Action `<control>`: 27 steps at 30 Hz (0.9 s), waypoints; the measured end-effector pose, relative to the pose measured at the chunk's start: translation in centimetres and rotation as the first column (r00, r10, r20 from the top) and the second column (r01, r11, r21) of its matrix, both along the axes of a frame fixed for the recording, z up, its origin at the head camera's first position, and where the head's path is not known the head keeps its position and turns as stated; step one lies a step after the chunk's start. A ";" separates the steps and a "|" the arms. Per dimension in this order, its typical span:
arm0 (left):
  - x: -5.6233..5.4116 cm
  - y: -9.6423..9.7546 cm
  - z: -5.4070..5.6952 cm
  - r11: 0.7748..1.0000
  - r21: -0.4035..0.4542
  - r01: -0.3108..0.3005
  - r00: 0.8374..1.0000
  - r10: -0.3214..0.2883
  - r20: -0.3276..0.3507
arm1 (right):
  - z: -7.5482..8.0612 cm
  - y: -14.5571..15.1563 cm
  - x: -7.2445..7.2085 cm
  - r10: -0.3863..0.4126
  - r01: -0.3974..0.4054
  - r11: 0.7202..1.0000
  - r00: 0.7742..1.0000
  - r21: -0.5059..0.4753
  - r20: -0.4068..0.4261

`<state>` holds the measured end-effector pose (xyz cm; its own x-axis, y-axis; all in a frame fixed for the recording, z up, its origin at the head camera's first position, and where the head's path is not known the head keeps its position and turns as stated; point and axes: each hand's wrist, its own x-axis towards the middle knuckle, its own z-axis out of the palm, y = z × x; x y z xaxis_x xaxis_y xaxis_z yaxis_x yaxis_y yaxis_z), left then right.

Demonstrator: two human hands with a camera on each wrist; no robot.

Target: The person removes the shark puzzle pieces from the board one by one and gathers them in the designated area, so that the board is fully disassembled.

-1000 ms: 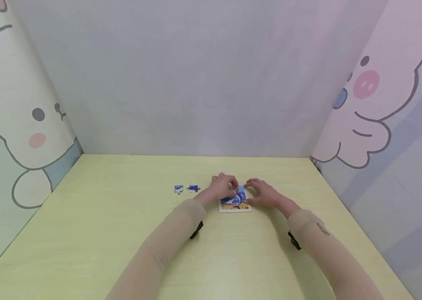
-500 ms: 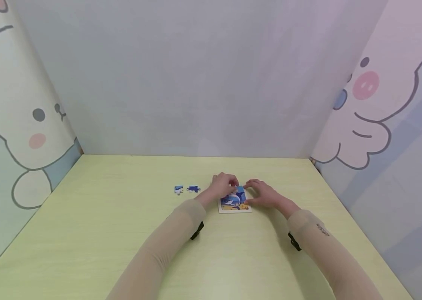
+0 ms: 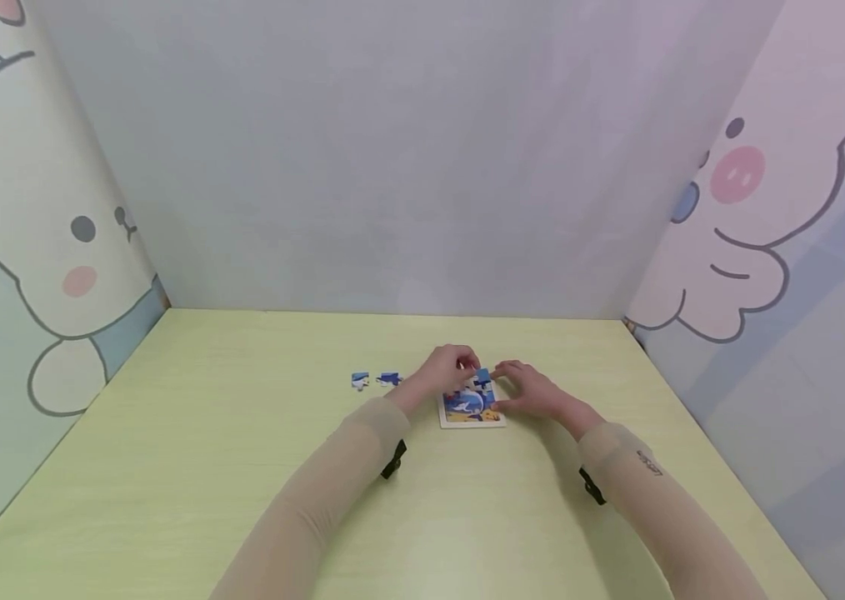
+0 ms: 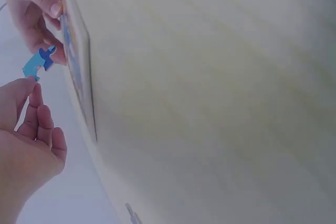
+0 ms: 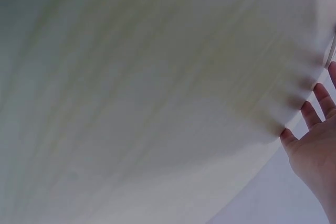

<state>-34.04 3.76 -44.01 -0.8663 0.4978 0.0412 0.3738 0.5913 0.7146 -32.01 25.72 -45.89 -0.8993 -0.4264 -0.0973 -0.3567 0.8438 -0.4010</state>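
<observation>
The left hand (image 3: 452, 369) pinches one puzzle piece (image 4: 35, 65) between thumb and index finger; the remaining fingers curl loosely toward the palm. The piece lies to the right of the left fingertips, between the two hands, and in the head view it overlaps the far right part of the puzzle tray (image 3: 472, 424). The left wrist view shows it raised and apart from the tray. The governing relation is judged to be the alignment of the piece with the tray surface beneath it. The piece is gripped at one end, its longer axis slanting away from the thumb, with the dark blue tab end farthest from the grip. The right hand (image 3: 531, 390) is spread along the tray's right side, its thumb at the edge; grip pressure cannot be told. Two loose pieces, one white and blue (image 3: 360, 381) and one mostly dark blue (image 3: 390, 379), lie flat to the left of the tray, nearer the left arm. The tray is thin and roughly square, with a pale rim around a printed panel of blue, white and yellow. The tabletop (image 3: 242, 433) is pale yellow-green with faint grain-like streaks. All pieces have flat faces and interlocking, lobed outlines.
</observation>
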 end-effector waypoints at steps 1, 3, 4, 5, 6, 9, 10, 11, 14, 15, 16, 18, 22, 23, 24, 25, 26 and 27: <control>-0.1 -0.1 0.1 1.000 0.001 0.004 1.000 -0.004 0.001 | 0.1 0.0 0.1 -0.001 0.001 1.000 1.000 -0.002 0.002; -0.3 -0.5 0.3 1.000 0.003 0.016 1.000 -0.016 -0.002 | 0.2 0.0 0.1 -0.001 0.001 1.000 1.000 -0.008 0.003; -0.3 -0.7 0.4 1.000 0.003 0.026 1.000 -0.026 -0.006 | 0.2 0.0 0.1 0.000 0.000 1.000 1.000 -0.008 0.002; -0.5 -0.9 0.5 0.999 0.001 0.036 0.999 -0.036 -0.007 | 0.2 0.0 0.1 0.001 -0.001 1.000 1.000 -0.008 0.003; -0.6 -1.1 0.5 0.999 0.001 0.044 0.999 -0.044 -0.008 | 0.2 0.0 0.1 0.003 -0.003 1.000 1.000 -0.008 0.001; -0.9 -2.0 0.8 0.998 0.008 0.060 0.998 -0.060 -0.003 | 0.1 0.1 0.1 0.011 -0.011 1.000 1.000 -0.007 -0.002; -1.0 -2.3 0.9 0.998 0.007 0.061 0.998 -0.061 0.000 | 0.0 0.1 0.0 0.013 -0.013 1.000 1.000 -0.006 -0.002; -1.0 -2.6 1.0 0.998 0.007 0.059 0.998 -0.059 0.006 | 0.0 0.1 0.0 0.013 -0.013 1.000 1.000 -0.008 -0.001; -1.2 -3.5 1.2 0.999 0.000 0.050 0.998 -0.050 0.028 | 0.0 0.2 0.0 0.014 -0.014 1.000 1.000 -0.010 0.002; -1.3 -3.7 1.2 0.999 -0.004 0.046 0.998 -0.046 0.038 | 0.0 0.2 0.0 0.014 -0.014 1.000 1.000 -0.011 0.002; -1.3 -4.0 1.2 0.999 -0.007 0.041 0.998 -0.041 0.051 | 0.0 0.2 0.0 0.017 -0.017 1.000 1.000 -0.014 0.001; -1.5 -4.6 1.2 0.999 -0.018 0.039 0.997 -0.038 0.061 | 0.0 0.2 0.0 0.025 -0.025 1.000 1.000 -0.015 -0.003; -1.9 -5.8 0.8 0.999 -0.048 0.024 0.997 -0.021 0.072 | 0.0 0.2 0.0 0.029 -0.029 0.999 1.000 -0.019 -0.004; -2.0 -6.0 0.8 0.998 -0.058 0.020 0.997 -0.016 0.074 | 0.0 0.2 0.0 0.027 -0.027 0.999 1.000 -0.018 -0.004; -2.0 -6.2 0.7 0.998 -0.065 0.014 0.997 -0.009 0.079 | 0.0 0.2 0.1 0.024 -0.024 1.000 1.000 -0.018 -0.001; -2.0 -6.4 0.7 0.997 -0.074 0.005 0.996 0.001 0.086 | 0.0 0.2 0.1 0.021 -0.021 1.000 1.000 -0.018 0.001; -2.0 -6.5 0.6 0.997 -0.080 0.000 0.996 0.007 0.090 | 0.0 0.3 0.1 0.021 -0.021 1.000 1.000 -0.017 0.001; -2.0 -6.7 0.7 0.996 -0.085 -0.004 0.995 0.013 0.096 | 0.1 0.3 0.1 0.026 -0.026 1.000 1.000 -0.016 -0.004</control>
